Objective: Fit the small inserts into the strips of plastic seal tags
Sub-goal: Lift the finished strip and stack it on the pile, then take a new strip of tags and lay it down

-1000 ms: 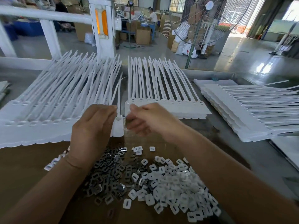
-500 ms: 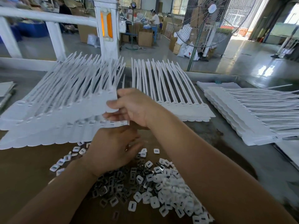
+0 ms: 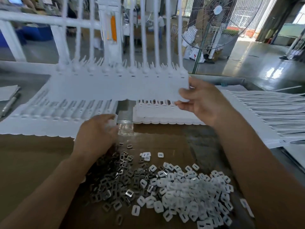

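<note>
My right hand (image 3: 202,103) pinches the right end of a white strip of seal tags (image 3: 115,87) and holds it raised, its tails pointing up out of view. My left hand (image 3: 97,131) hovers lower, fingers spread and empty, at the near edge of the left stack of strips (image 3: 41,123). A second stack (image 3: 165,114) lies behind the raised strip. On the brown board in front lies a heap of small inserts: dark metal ones (image 3: 115,180) on the left, white plastic ones (image 3: 189,192) on the right.
A third stack of strips (image 3: 264,113) lies at the right with tails pointing right. A pen and papers (image 3: 8,100) sit at the far left. A white rail (image 3: 33,19) and a standing fan (image 3: 214,22) are beyond the table.
My right hand has lifted one strip off the left stack and swung it up and to the right. My left hand has let go and dropped toward the stack's edge.
</note>
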The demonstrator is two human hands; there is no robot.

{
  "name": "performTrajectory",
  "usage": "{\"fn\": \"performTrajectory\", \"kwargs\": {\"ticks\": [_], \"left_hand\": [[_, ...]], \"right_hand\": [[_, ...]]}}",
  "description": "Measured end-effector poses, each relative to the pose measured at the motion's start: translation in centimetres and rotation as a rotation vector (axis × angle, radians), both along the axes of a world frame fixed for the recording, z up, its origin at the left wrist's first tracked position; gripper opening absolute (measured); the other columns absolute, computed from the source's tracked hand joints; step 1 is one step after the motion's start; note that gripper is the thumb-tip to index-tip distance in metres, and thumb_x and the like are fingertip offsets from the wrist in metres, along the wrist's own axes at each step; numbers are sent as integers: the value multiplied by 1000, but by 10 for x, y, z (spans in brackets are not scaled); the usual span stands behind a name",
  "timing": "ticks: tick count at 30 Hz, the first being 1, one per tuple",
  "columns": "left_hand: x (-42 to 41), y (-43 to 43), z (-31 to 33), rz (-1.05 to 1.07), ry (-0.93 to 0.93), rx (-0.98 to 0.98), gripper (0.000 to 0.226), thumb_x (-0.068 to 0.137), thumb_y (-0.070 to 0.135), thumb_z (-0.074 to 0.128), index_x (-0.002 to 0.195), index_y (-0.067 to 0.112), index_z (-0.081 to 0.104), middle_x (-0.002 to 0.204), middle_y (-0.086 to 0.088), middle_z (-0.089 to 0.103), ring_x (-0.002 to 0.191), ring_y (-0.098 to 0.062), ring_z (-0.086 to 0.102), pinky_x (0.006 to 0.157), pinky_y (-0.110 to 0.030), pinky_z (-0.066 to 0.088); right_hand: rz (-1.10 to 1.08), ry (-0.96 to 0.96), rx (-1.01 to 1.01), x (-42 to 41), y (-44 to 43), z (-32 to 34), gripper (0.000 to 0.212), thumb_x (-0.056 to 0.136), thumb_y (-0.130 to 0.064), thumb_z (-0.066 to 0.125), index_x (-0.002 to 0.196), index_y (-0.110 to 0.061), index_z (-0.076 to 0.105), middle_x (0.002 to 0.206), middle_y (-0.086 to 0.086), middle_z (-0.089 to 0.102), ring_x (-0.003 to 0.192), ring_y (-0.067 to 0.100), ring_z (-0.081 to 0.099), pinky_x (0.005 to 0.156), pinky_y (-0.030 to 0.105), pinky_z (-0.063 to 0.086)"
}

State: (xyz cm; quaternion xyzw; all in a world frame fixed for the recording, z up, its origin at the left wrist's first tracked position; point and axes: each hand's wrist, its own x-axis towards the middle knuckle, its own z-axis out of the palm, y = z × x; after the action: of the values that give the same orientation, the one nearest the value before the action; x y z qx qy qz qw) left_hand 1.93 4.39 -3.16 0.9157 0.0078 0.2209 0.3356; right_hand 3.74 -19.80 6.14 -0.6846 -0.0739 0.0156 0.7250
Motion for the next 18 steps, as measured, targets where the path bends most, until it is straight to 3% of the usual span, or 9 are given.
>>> {"fn": "performTrajectory", "kwargs": {"ticks": [2, 4, 7, 9, 12, 15, 18], "left_hand": [[3, 1, 6, -67, 66, -426, 38, 77, 16, 67, 114, 19, 60, 93, 4, 67, 66, -4, 60, 58, -22, 47], [1, 3, 13, -241, 116, -813, 47, 65, 8, 70, 110, 14, 61, 68, 4, 66, 43, -7, 53, 38, -16, 37], [-1, 2, 16, -418, 115, -1030, 61, 66, -4, 64, 118, 26, 55, 65, 6, 65, 46, -13, 57, 38, -15, 36], [-3, -2, 16, -396, 160, -1077, 47, 78, 7, 62, 117, 32, 54, 63, 4, 66, 47, -14, 59, 38, -15, 37], [-6, -13, 13, -312, 190, -937, 29, 89, 9, 52, 112, 25, 59, 59, 1, 65, 41, -10, 56, 36, -16, 39], [-8, -23, 6, -255, 97, -532, 29, 88, 2, 53, 108, 22, 60, 64, 8, 64, 39, -4, 55, 39, -9, 40], [-8, -26, 0, -227, 48, -237, 31, 87, 5, 55, 113, 22, 62, 78, 15, 58, 52, -1, 59, 50, 2, 36]], "right_hand": [[-54, 16, 4, -7, -27, -9, 22, 88, 2, 52, 95, -16, 63, 91, -2, 67, 62, 9, 67, 55, 17, 51], [-124, 38, -6, -13, -51, -21, 24, 87, 1, 53, 97, -18, 65, 93, -5, 70, 70, 9, 69, 57, 17, 52], [-175, 83, -12, -23, -79, -40, 28, 86, 1, 53, 100, -19, 66, 98, -6, 72, 82, 10, 69, 59, 18, 53], [-194, 123, -54, -28, -89, -52, 27, 86, 1, 52, 98, -19, 66, 92, -7, 73, 76, 8, 69, 56, 18, 52], [-210, 189, -133, -33, -97, -64, 23, 86, 3, 51, 95, -14, 64, 81, -7, 73, 68, 8, 69, 52, 18, 51], [-191, 221, -263, -35, -104, -67, 22, 87, 2, 52, 94, -15, 63, 81, -6, 73, 67, 9, 69, 51, 17, 51], [-206, 265, -406, -36, -108, -68, 22, 87, 0, 56, 99, -16, 62, 82, -4, 72, 66, 11, 68, 53, 19, 51]]}}
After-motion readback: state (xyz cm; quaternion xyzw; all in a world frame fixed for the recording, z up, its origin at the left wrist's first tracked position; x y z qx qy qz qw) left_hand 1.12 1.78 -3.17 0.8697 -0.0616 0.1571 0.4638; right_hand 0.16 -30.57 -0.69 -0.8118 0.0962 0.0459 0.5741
